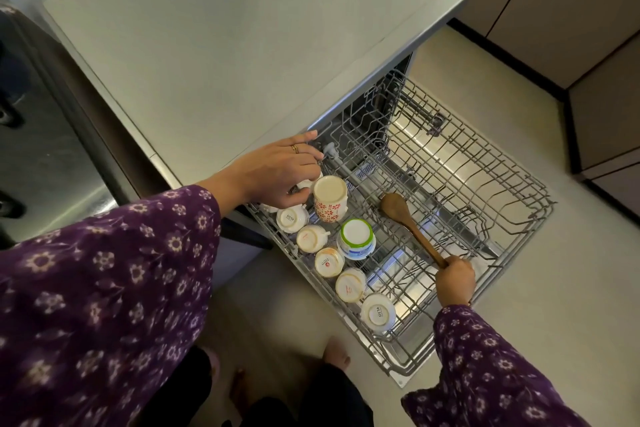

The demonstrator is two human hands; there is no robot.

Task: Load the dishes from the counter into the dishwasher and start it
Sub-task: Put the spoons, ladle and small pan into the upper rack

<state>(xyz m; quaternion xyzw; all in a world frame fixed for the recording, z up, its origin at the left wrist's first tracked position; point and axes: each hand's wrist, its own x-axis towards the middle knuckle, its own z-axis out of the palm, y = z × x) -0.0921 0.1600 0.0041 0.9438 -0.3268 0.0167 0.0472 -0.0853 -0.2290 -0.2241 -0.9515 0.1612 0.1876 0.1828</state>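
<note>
A pulled-out dishwasher rack [540, 208] of grey wire stands over the open door [415, 135], seen from above. Along its left side, 5 small white cups [310, 238] sit upside down in a row that runs from the back toward the front rim. Beside that row, further in, stand a taller floral mug [330, 199] and a white jar with a green band [356, 239], both also upside down.

A wooden spoon [408, 222] lies slantwise above the middle of the rack, its bowl toward the back and its handle toward the front rim. The right hand [455, 281] grips the handle end, fingers wrapped tightly round it, just at the front rim.

The left hand [277, 173] is at the back left corner of the rack. Its thumb is just beside the floral mug and its fingers bend down over a white piece partly hidden under the palm. It cannot be told whether they grip it. 1 finger stretches out to the edge of the dishwasher [242, 62].

To the right of the spoon the rack is open wire and tines as far as the right rim. Pale floor [519, 322] lies round the door, with cabinet fronts [588, 45] well apart on the right. The person's bare feet [336, 354] stand near the front left corner of the rack.
</note>
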